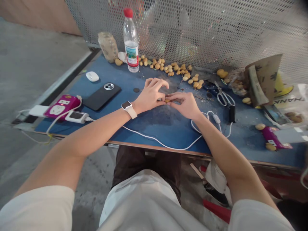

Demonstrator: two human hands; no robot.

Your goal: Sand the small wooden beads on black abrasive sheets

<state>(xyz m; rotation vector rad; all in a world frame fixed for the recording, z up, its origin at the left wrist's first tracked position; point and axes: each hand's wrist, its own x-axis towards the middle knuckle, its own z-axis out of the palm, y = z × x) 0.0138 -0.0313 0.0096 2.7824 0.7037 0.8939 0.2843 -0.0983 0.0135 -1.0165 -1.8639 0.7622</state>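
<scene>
Over the middle of the blue table, my left hand (151, 95) and my right hand (183, 103) meet at their fingertips. Between them is a small yellow-brown round fruit (166, 100), mostly covered by the fingers. Thumb and index finger of my left hand pinch it from one side, while its other fingers arch above. From the other side, my right thumb and fingers press on it too. Behind the hands, along the mesh panel, lie several similar tan round fruits (176, 68), some in clusters.
A water bottle (131, 45) stands at the back left. Left of my hands are a black phone (102, 96), a white case (92, 76) and a purple power strip (63, 106). Scissors (223, 97) lie to the right. A white cable (156, 140) runs along the front.
</scene>
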